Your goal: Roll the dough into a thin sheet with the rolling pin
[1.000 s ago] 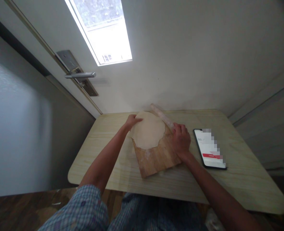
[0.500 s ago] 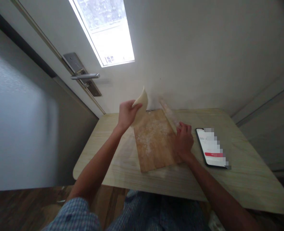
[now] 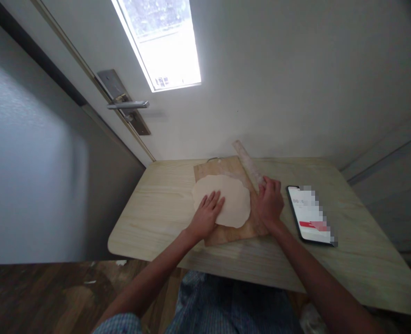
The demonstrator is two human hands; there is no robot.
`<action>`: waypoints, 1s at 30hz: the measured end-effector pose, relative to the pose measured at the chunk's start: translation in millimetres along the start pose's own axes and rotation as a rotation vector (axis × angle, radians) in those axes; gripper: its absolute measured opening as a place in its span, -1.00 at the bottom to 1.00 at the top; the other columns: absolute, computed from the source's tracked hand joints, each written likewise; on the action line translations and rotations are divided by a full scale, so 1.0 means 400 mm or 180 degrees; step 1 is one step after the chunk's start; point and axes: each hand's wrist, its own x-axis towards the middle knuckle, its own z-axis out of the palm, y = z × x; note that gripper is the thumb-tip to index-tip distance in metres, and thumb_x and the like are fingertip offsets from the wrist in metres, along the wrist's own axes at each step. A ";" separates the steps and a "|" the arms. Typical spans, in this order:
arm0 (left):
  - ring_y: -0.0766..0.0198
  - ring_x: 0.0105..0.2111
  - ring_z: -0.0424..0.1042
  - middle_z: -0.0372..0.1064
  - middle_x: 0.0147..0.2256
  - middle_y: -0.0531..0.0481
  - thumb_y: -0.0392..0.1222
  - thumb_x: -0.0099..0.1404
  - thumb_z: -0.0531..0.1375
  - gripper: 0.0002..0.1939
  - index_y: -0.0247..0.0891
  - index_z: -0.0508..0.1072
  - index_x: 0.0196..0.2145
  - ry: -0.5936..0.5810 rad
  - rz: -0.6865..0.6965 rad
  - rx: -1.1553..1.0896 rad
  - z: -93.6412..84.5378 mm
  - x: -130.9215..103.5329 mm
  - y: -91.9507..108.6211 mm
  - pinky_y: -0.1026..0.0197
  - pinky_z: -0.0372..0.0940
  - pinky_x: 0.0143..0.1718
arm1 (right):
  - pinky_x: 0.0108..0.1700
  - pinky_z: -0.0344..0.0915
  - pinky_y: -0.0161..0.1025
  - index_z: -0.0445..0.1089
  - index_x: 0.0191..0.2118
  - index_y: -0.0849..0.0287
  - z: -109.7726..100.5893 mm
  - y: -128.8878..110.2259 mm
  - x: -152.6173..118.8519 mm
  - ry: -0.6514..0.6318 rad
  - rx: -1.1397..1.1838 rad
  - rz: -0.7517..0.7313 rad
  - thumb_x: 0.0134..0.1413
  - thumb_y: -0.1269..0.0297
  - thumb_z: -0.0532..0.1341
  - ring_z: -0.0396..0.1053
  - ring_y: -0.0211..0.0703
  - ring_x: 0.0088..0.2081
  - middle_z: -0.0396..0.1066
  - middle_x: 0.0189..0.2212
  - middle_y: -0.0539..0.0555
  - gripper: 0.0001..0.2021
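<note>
A flat, pale sheet of dough lies spread on the wooden board, its left edge reaching the board's left side. My left hand rests on the dough's lower left part with its fingers apart and flat. At the board's right side, my right hand is closed round the near end of a floury rolling pin. The pin slants up and away to the left, its far end in front of the door.
The board lies on a light wooden table. A phone lies right of my right hand. Behind the table stands a white door with a metal handle and a bright window pane.
The dough, held up in my left hand before, now lies flat on the board. My left hand has come down and opened onto it. My right hand still holds the rolling pin.
</note>
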 end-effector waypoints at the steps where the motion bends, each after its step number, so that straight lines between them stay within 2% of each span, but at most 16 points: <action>1: 0.11 0.21 -0.39 -0.31 0.22 -0.25 -0.45 -0.02 0.07 -0.22 -0.34 -0.08 0.18 -0.0045 -0.0028 -0.0047 -0.001 0.002 -0.002 -0.06 -0.18 0.16 | -0.34 0.14 -0.23 0.23 -0.09 0.21 -0.001 -0.002 0.000 -0.0024 -0.0029 0.0007 0.10 0.34 -0.07 0.27 -0.10 -0.26 0.27 -0.21 0.16 -0.72; 6: 0.12 0.21 -0.34 -0.27 0.21 -0.31 -0.52 -0.05 0.06 -0.25 -0.38 0.01 0.14 -0.0085 0.0074 -0.0456 -0.001 0.012 -0.012 -0.05 -0.18 0.16 | -0.36 0.14 -0.24 0.23 -0.08 0.21 -0.002 -0.005 0.001 -0.0104 -0.0128 0.0023 0.09 0.34 -0.06 0.28 -0.11 -0.27 0.27 -0.21 0.15 -0.71; 9: 0.09 0.19 -0.12 -0.03 0.15 -0.33 -0.49 0.01 0.09 -0.42 -0.44 0.18 0.04 -0.0044 0.0140 -0.0817 -0.027 0.038 -0.028 0.00 -0.07 0.13 | -0.36 0.14 -0.24 0.24 -0.09 0.22 0.001 -0.002 0.001 -0.0112 -0.0122 0.0012 0.09 0.32 -0.06 0.27 -0.11 -0.27 0.27 -0.21 0.15 -0.71; 12: 0.14 -0.01 0.27 0.34 -0.08 -0.24 -0.33 0.20 0.01 -0.73 -0.40 0.37 -0.16 0.0014 0.0155 -0.1215 -0.095 0.090 -0.052 0.12 0.18 -0.04 | -0.36 0.14 -0.24 0.24 -0.09 0.23 0.005 0.002 0.001 -0.0060 -0.0081 0.0038 0.10 0.31 -0.08 0.27 -0.10 -0.26 0.26 -0.21 0.15 -0.70; 13: 0.14 -0.12 0.36 0.41 -0.18 -0.22 -0.26 0.25 -0.03 -0.75 -0.40 0.41 -0.25 0.0098 0.0093 -0.1216 -0.125 0.111 -0.059 0.13 0.23 -0.11 | -0.35 0.14 -0.23 0.23 -0.09 0.22 0.006 0.004 0.002 -0.0020 -0.0058 0.0057 0.10 0.31 -0.09 0.27 -0.10 -0.26 0.26 -0.21 0.15 -0.70; 15: 0.18 -0.29 0.42 0.45 -0.32 -0.17 -0.22 0.27 -0.05 -0.71 -0.40 0.42 -0.35 0.0093 0.0016 -0.1121 -0.194 0.152 -0.066 0.18 0.28 -0.24 | -0.35 0.15 -0.23 0.23 -0.09 0.21 0.008 0.006 0.003 0.0061 -0.0001 0.0096 0.11 0.30 -0.10 0.26 -0.10 -0.25 0.26 -0.21 0.15 -0.70; 18: 0.22 -0.31 0.42 0.46 -0.34 -0.09 -0.31 0.20 0.02 -0.82 -0.35 0.42 -0.33 0.0305 0.0037 -0.0769 -0.289 0.189 -0.058 0.23 0.28 -0.28 | -0.34 0.16 -0.22 0.21 -0.08 0.20 0.008 0.009 0.003 0.0105 0.0059 0.0132 0.10 0.30 -0.10 0.25 -0.10 -0.25 0.25 -0.22 0.15 -0.70; 20: 0.19 -0.26 0.41 0.45 -0.29 -0.12 -0.37 0.14 0.07 -0.78 -0.38 0.39 -0.23 0.0393 0.0405 -0.0521 -0.319 0.185 -0.047 0.21 0.28 -0.23 | -0.34 0.17 -0.21 0.21 -0.08 0.20 0.006 0.010 0.002 0.0099 0.0060 0.0178 0.10 0.31 -0.10 0.25 -0.10 -0.25 0.25 -0.21 0.16 -0.69; 22: 0.17 -0.09 0.34 0.36 -0.11 -0.19 -0.38 0.15 0.06 -0.68 -0.39 0.31 -0.10 0.0481 0.0971 -0.0355 -0.306 0.158 -0.043 0.15 0.24 -0.10 | -0.35 0.17 -0.22 0.21 -0.08 0.21 0.004 0.012 0.001 0.0088 0.0060 0.0223 0.09 0.31 -0.09 0.26 -0.12 -0.27 0.24 -0.20 0.17 -0.70; 24: 0.23 0.07 0.17 0.25 0.02 -0.16 -0.42 0.23 -0.05 -0.64 -0.34 0.24 -0.01 0.0436 0.1472 -0.0151 -0.251 0.114 -0.050 0.10 0.09 0.07 | -0.36 0.17 -0.23 0.20 -0.08 0.21 0.004 0.015 0.001 0.0051 0.0107 0.0207 0.06 0.31 -0.06 0.26 -0.14 -0.29 0.23 -0.19 0.17 -0.70; 25: 0.24 0.10 0.12 0.22 0.04 -0.16 -0.40 0.27 -0.08 -0.64 -0.33 0.21 0.02 0.0268 0.1626 -0.0029 -0.212 0.090 -0.057 0.09 0.04 0.11 | -0.37 0.18 -0.24 0.21 -0.08 0.21 0.005 0.016 0.002 0.0040 0.0127 0.0196 0.06 0.31 -0.05 0.26 -0.14 -0.29 0.24 -0.19 0.17 -0.70; 28: 0.21 0.16 -0.03 0.09 0.12 -0.22 -0.38 0.29 -0.10 -0.60 -0.36 0.12 0.09 -0.0310 0.1714 0.0258 -0.092 0.024 -0.084 0.10 0.02 0.13 | -0.35 0.18 -0.22 0.23 -0.09 0.22 0.011 0.017 0.005 0.0039 0.0090 0.0181 0.08 0.31 -0.08 0.27 -0.10 -0.26 0.25 -0.20 0.19 -0.69; 30: 0.19 0.19 -0.17 -0.05 0.17 -0.22 -0.38 0.30 -0.10 -0.56 -0.38 0.03 0.14 -0.0331 0.1487 0.0289 -0.039 -0.003 -0.095 0.09 -0.05 0.16 | -0.34 0.17 -0.21 0.24 -0.09 0.23 0.015 0.017 0.006 0.0028 0.0014 0.0159 0.11 0.30 -0.10 0.27 -0.08 -0.24 0.26 -0.20 0.19 -0.68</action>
